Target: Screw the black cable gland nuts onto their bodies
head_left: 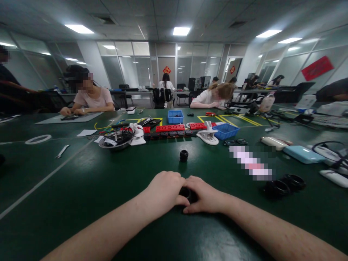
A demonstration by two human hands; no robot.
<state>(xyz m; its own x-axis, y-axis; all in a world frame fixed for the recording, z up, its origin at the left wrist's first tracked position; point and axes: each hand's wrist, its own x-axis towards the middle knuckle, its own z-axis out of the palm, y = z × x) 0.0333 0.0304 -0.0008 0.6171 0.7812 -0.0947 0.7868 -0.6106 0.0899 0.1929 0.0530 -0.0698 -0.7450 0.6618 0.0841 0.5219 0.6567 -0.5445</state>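
Both my hands meet low in the middle of the green table. My left hand (167, 186) is curled, its thumb and fingers closed around a black ring-shaped part (185, 193). From the other side my right hand (206, 195) closes on the same part with thumb and index finger. Its round opening faces up, and most of its body is hidden behind my fingers. Just beyond my hands stands a small black ribbed fitting (183, 156), upright and hollow at the top. To the right lie two larger black ring-shaped fittings (280, 187), side by side.
Farther off are red and black socket strips (170, 128), white clamps (208, 134), blue bins (225, 131) and a bowl of cables (115, 141). A wrench (62, 151) lies left; a light-blue case (303, 154) sits right. Two people work across the table.
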